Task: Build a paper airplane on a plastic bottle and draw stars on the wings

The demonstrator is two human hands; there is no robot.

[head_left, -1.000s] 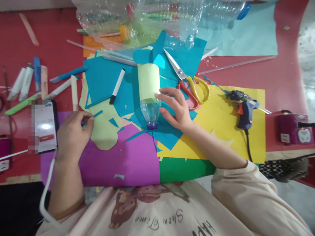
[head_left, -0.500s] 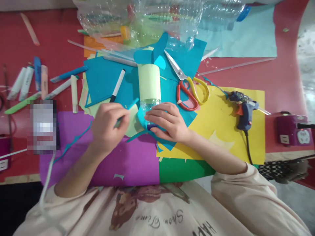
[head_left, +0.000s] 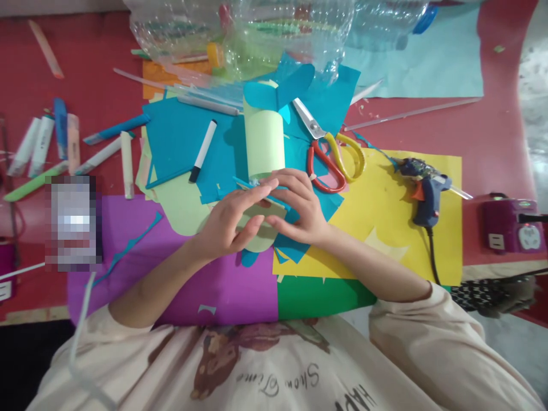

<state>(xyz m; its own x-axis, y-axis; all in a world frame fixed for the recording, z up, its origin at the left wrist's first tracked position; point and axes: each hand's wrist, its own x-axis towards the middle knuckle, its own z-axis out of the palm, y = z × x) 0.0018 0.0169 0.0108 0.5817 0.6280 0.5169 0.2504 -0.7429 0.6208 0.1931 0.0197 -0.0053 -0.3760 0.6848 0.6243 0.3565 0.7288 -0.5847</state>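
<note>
A plastic bottle wrapped in pale green paper (head_left: 265, 140) lies pointing away from me, with blue paper fins (head_left: 295, 87) at its far end. Its near end is hidden by my fingers and by a rounded pale green paper piece (head_left: 259, 235) backed with blue. My left hand (head_left: 233, 220) grips this piece, thumb below and fingers bent over the top. My right hand (head_left: 297, 206) curls around the bottle's near end, its thumb against the same paper piece. Fingertips of both hands nearly meet; their exact contact is partly hidden.
Scissors (head_left: 331, 162) with red and yellow handles lie right of the bottle. Farther right is a glue gun (head_left: 424, 200) on yellow card (head_left: 363, 220). A black-capped marker (head_left: 204, 149) lies left on blue paper. Clear plastic bottles (head_left: 282, 34) stand at the back, a phone (head_left: 73, 222) at left.
My left hand has moved right to the bottle's near end. The paper piece now sits in front of that end, between both hands. The wrapped bottle has shifted slightly right.
</note>
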